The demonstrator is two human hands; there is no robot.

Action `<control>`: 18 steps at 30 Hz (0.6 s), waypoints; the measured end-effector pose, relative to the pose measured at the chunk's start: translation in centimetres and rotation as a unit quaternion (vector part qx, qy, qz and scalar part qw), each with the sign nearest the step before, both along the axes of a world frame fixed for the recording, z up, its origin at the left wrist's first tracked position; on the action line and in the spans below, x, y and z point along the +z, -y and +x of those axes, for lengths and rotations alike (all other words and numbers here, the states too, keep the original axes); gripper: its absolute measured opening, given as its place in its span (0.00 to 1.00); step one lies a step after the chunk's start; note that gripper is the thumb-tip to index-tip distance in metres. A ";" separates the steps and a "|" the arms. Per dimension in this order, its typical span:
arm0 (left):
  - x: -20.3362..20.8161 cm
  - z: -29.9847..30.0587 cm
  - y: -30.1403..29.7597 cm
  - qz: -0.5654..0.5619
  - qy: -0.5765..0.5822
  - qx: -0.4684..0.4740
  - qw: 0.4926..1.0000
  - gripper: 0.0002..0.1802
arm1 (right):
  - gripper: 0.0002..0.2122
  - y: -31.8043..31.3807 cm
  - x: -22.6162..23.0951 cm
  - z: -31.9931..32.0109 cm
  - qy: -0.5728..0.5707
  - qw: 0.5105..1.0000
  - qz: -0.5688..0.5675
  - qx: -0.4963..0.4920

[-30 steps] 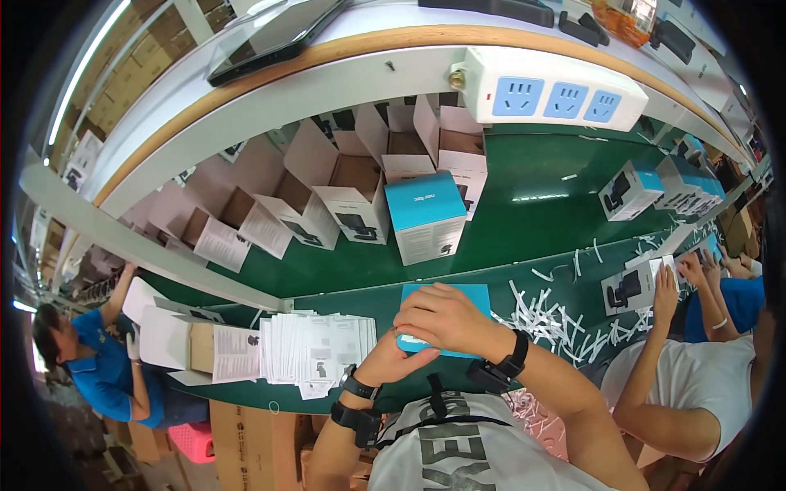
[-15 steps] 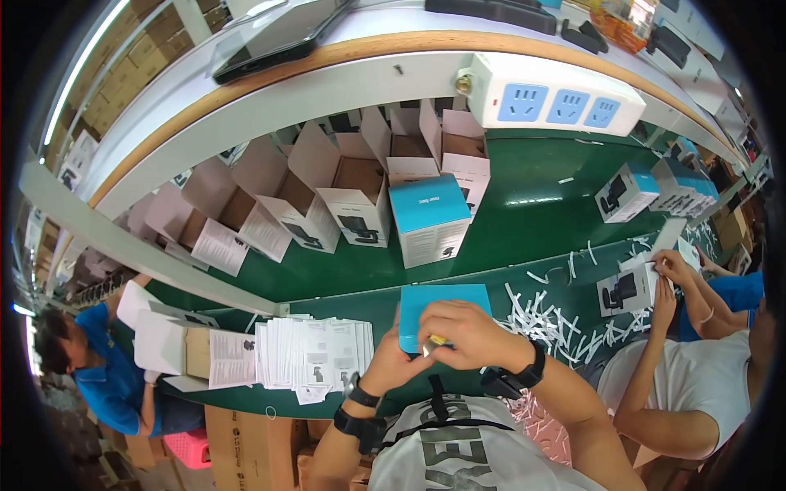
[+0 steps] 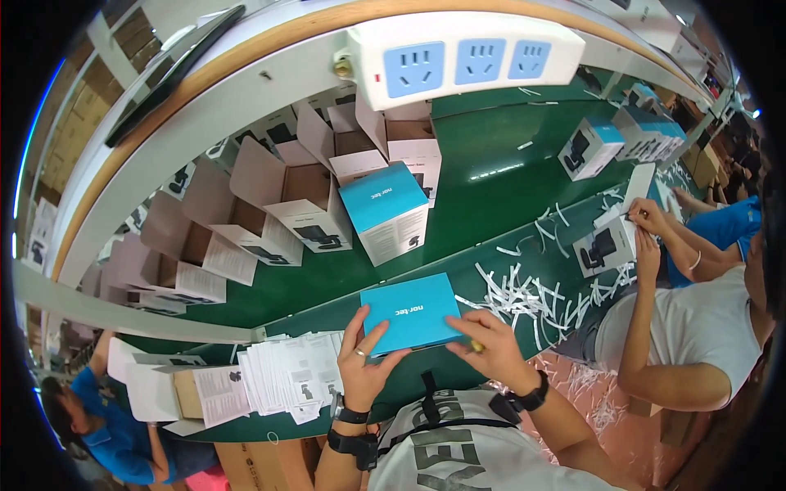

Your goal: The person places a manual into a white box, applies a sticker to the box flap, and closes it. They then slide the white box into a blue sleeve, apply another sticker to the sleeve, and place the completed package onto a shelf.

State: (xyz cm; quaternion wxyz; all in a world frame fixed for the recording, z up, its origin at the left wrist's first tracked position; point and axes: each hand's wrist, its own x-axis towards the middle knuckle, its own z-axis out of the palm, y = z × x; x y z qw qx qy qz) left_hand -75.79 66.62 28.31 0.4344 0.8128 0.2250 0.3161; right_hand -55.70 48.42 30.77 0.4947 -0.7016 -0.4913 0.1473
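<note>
A box with a bright blue top (image 3: 413, 311) stands on the green bench in front of me. My left hand (image 3: 366, 356) grips its left end, thumb along the near edge and fingers over the top; a ring shows on one finger. At the box's right end is my right hand (image 3: 494, 348), its fingers touching the near right corner. A small yellow tool (image 3: 476, 346) is tucked in that hand, mostly covered by the fingers. Beside my left hand lies a spread stack of printed white leaflets (image 3: 286, 376).
A closed blue-topped box (image 3: 385, 209) and a row of open white boxes (image 3: 307, 213) stand behind. White paper strips (image 3: 524, 295) are scattered to the right. A power strip (image 3: 471, 61) hangs on the shelf edge. Co-workers sit either side; the right one handles a white box (image 3: 606, 245).
My right hand has moved off the box's top to its right end. The left hand now spreads over the left end, and more of the blue top shows. The view has shifted.
</note>
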 end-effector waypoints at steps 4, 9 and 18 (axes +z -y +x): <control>-1.9 -0.3 -0.6 0.115 0.005 0.025 0.993 0.38 | 0.29 -1.3 -4.0 -0.9 0.095 0.990 0.098 -0.045; -2.1 -1.8 -3.1 0.230 -0.034 -0.055 0.971 0.39 | 0.26 -1.0 -3.9 -1.4 0.132 0.987 0.067 -0.064; 5.1 2.7 -2.0 0.302 -0.248 -0.173 0.904 0.49 | 0.26 -1.2 -5.4 -3.3 0.171 0.978 0.085 -0.079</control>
